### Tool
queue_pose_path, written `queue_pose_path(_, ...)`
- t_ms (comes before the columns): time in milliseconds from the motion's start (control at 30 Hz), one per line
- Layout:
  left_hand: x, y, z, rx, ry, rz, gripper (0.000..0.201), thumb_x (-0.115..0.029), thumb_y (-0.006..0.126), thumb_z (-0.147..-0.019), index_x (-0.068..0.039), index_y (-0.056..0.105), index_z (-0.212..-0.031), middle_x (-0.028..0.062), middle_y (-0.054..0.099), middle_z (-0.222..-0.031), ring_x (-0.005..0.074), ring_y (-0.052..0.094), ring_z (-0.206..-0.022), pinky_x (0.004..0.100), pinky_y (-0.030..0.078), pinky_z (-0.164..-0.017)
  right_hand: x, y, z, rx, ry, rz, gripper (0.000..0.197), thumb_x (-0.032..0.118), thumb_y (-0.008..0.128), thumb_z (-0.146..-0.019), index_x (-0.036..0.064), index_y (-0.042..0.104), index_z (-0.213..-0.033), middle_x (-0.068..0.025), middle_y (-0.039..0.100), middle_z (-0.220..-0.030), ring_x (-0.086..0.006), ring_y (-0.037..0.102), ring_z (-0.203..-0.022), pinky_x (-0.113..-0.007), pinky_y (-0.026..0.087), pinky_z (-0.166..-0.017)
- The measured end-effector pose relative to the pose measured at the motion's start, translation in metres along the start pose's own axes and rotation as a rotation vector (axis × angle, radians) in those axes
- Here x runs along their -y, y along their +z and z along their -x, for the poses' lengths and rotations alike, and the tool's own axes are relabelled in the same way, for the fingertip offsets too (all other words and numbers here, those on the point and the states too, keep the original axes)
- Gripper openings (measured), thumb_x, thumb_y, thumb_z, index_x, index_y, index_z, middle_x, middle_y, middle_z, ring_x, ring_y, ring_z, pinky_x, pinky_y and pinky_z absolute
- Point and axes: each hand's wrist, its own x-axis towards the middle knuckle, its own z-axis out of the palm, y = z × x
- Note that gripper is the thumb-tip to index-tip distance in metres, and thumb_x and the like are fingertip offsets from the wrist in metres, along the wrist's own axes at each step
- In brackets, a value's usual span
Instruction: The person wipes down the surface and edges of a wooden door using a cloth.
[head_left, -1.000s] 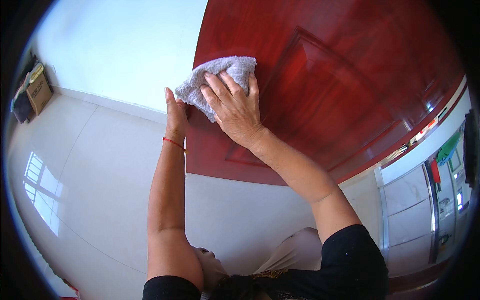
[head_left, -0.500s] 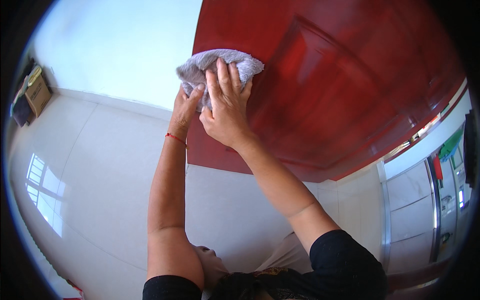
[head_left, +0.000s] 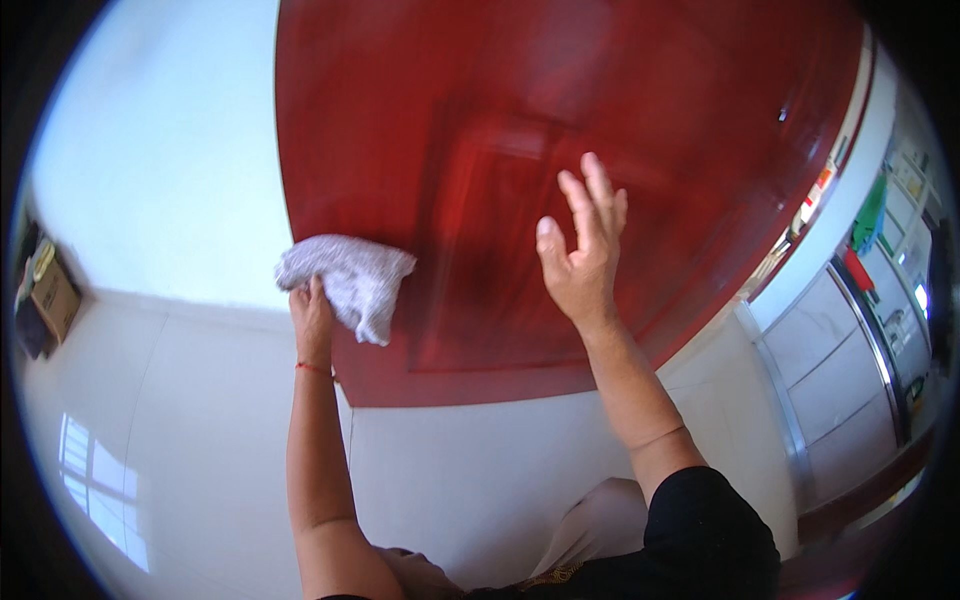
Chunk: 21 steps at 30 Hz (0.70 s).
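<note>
One bare hand, the left hand (head_left: 312, 322), sits at 9 o'clock from the middle of the view, its fingers closed on the lower edge of a greyish-white cloth (head_left: 354, 282). That cloth fans up and to the right of the grip, overlapping the left edge of a dark red panelled door (head_left: 480, 60) that spreads up past 12 o'clock; how firmly it meets the door cannot be told. Well apart from it, at 2 o'clock, the right hand (head_left: 588, 264) is raised before the door, holding nothing, fingers and thumb spread. A red cord (head_left: 313, 368) circles the left wrist. Pale wall (head_left: 150, 150) lies toward 10 o'clock, and glossy light floor (head_left: 440, 450) toward 6. Out at the rim, a cardboard box (head_left: 56, 300) stands at 9 o'clock, and a green item (head_left: 868, 215) hangs between 2 and 3 o'clock.
</note>
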Motion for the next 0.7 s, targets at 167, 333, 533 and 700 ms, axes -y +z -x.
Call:
queue_pose_path(167, 0.033, -0.005, -0.017, -0.055, 0.001, 0.17, 0.029, -0.023, 0.043, -0.093, 0.004, 0.049, -0.098, 0.0111, 0.054, -0.089, 0.0173, 0.05, -0.084, 0.0312, 0.041, -0.075, -0.046, -0.026, -0.041, -0.161, 0.111, -0.015, 0.046, 0.017, 0.056, -0.081, 0.0028, 0.045, -0.123, -0.016, 0.036, -0.136, -0.0323, 0.035, -0.125, -0.051, 0.021, -0.105)
queue_pose_path(333, 0.015, -0.001, -0.01, -0.148, 0.179, -0.014, 0.035, -0.023, 0.049, -0.085, 0.009, 0.05, -0.071, 0.0123, 0.052, -0.067, 0.0184, 0.048, -0.067, 0.0359, 0.038, -0.06, -0.012, -0.027, -0.118, -0.145, 0.036, -0.452, 0.051, 0.023, 0.058, -0.085, -0.0016, 0.041, -0.126, -0.0181, 0.037, -0.135, -0.0299, 0.04, -0.123, -0.041, 0.036, -0.099)
queue_pose_path(533, 0.02, 0.003, -0.012, -0.095, 0.215, -0.171, 0.035, -0.023, 0.047, -0.085, 0.01, 0.055, -0.075, 0.0166, 0.056, -0.06, 0.025, 0.05, -0.055, 0.0387, 0.038, -0.055, 0.075, -0.008, -0.234, -0.252, -0.3, -0.446, 0.056, 0.022, 0.058, -0.082, -0.0014, 0.037, -0.129, -0.0229, 0.035, -0.134, -0.0339, 0.033, -0.127, -0.048, 0.027, -0.102)
queue_pose_path(700, 0.019, -0.002, -0.016, -0.053, 0.238, -0.188, 0.032, -0.02, 0.042, -0.085, 0.007, 0.052, -0.072, 0.0244, 0.053, -0.078, 0.0379, 0.048, -0.07, 0.0448, 0.036, -0.066, 0.113, -0.004, -0.306, -0.61, -0.451, 0.185, 0.06, 0.015, 0.059, -0.078, 0.0001, 0.033, -0.129, -0.0235, 0.036, -0.132, -0.0351, 0.031, -0.127, -0.056, 0.023, -0.102)
